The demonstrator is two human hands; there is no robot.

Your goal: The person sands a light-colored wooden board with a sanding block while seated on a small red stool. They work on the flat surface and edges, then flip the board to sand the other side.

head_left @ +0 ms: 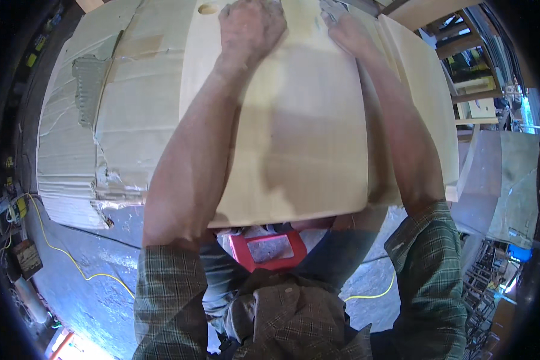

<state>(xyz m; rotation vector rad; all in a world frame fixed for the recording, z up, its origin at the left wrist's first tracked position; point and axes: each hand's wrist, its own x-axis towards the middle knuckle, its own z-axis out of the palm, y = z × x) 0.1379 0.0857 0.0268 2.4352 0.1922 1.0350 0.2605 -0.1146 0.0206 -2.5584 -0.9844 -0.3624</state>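
A broad pale wooden board (pixel 318 150) lies lengthwise in front of me, its near edge over my lap. Toward the far end, my left hand (pixel 253 27) rests on it with curled fingers; whatever is under them is hidden. My right hand (pixel 348 31) is at the board's far right side, its fingers bent around something greyish that I cannot make out. The upper frame edge cuts off part of both hands. Left of my left hand, a round dark spot or hole (pixel 207 9) marks the wood.
Creased, torn cardboard (pixel 141 90) covers the surface at left. Another pale board (pixel 423 96) lies at right. Below, a red frame-shaped object (pixel 243 249) sits between my legs. A yellow cord (pixel 66 255) crosses the floor. Wooden shelving (pixel 480 96) and a heap of metal parts (pixel 486 300) stand right.
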